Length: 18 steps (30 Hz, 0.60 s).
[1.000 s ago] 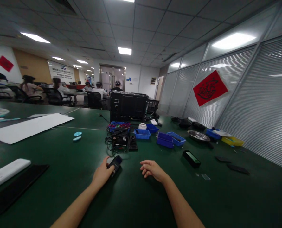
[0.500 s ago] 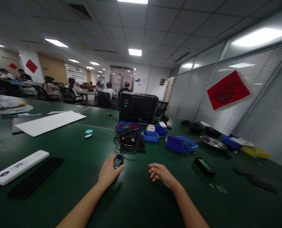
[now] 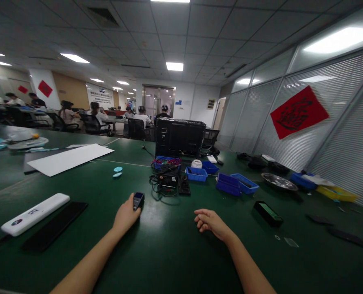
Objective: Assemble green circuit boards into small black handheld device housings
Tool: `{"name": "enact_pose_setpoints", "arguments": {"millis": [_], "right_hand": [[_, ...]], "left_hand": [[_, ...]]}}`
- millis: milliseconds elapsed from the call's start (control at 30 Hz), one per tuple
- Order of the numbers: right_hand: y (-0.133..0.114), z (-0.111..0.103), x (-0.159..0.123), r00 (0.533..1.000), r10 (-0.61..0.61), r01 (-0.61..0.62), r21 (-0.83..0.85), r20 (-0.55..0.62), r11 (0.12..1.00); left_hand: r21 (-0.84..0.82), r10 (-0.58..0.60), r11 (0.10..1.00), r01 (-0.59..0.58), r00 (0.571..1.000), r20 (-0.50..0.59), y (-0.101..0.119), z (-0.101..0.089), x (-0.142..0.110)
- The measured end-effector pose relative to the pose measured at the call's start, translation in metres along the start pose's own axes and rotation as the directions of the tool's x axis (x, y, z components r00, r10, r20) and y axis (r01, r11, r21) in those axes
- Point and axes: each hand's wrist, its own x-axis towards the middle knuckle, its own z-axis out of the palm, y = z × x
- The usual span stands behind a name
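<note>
My left hand [image 3: 126,213] is wrapped round a small black handheld device with a screen [image 3: 138,200], with the thumb along its near side. The device is upright or slightly tilted, at or just above the green tabletop; I cannot tell whether it touches. My right hand [image 3: 210,222] is at the middle right with its fingers loosely curled in, and I see nothing in it. Between the hands is bare green table. Beyond them sits a tangle of black cables with a black adapter-like box [image 3: 167,180].
A white power-strip-like bar [image 3: 36,213] and a flat black strip [image 3: 56,226] lie on the left. Further back are a white board [image 3: 73,158], a black monitor [image 3: 180,136] and a blue tray [image 3: 196,174]. At right lie a black-and-green box [image 3: 267,213] and a metal bowl [image 3: 279,182].
My left hand has moved left with the device, away from the cables. The right hand keeps its curled pose. The whole view has shifted slightly.
</note>
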Motion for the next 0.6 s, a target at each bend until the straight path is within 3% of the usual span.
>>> {"name": "enact_pose_setpoints", "arguments": {"millis": [167, 300, 600], "right_hand": [[0.001, 0.000, 0.001, 1.000, -0.010, 0.010, -0.003, 0.005, 1.000], [0.002, -0.001, 0.002, 1.000, -0.009, 0.009, 0.003, 0.000, 1.000], [-0.004, 0.003, -0.002, 1.000, 0.010, -0.010, -0.004, -0.019, 1.000]], "left_hand": [[0.027, -0.127, 0.991, 0.130, 0.989, -0.080, -0.041, -0.023, 0.026], [-0.028, -0.163, 0.987, 0.160, 0.972, -0.167, -0.069, -0.029, 0.044], [-0.163, -0.234, 0.969, 0.186, 0.902, -0.364, -0.085, -0.027, 0.054]]}}
